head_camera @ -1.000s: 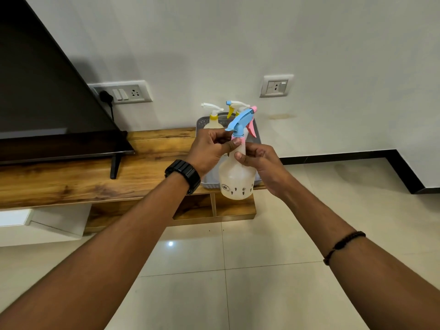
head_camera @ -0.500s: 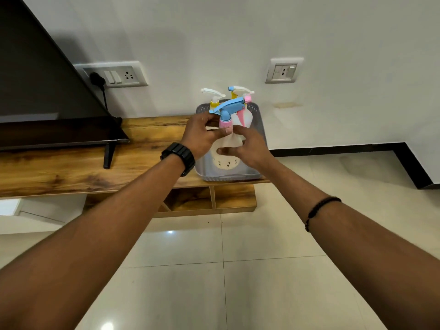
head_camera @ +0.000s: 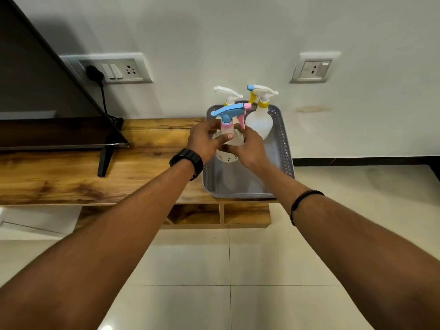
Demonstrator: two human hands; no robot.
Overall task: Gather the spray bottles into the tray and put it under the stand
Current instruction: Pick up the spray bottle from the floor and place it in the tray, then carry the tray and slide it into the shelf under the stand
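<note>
Grey perforated plastic forms the tray [head_camera: 282, 148] that sits at the right end of a wooden stand [head_camera: 71, 177], its far edge close to a white wall [head_camera: 238, 32], as a person seen from a head-worn camera lowers a spray bottle [head_camera: 229, 136] into it with both hands. The left hand [head_camera: 204, 141], a black watch [head_camera: 188, 160] on its wrist, is closed around the bottle's translucent body from the left, thumb across the front; the right hand [head_camera: 250, 148], with a dark beaded bracelet [head_camera: 303, 201] further up the forearm, grips the same bottle from the right. The held bottle stands upright, with a blue trigger head, pink nozzle tip and pink collar, its base inside the tray near the left wall; whether it touches the tray floor cannot be told. Two more bottles stand at the tray's far end: one with a white head and yellow collar [head_camera: 259, 120], plainly visible on the right, and another with a white trigger [head_camera: 228, 94], mostly hidden behind the held bottle. A dark television [head_camera: 47, 129] on a black leg occupies the stand's left side, a plugged-in socket plate [head_camera: 114, 70] above it and a second socket [head_camera: 312, 70] to the right; open wooden compartments [head_camera: 221, 213] show beneath the stand over pale floor tiles [head_camera: 238, 282]
</note>
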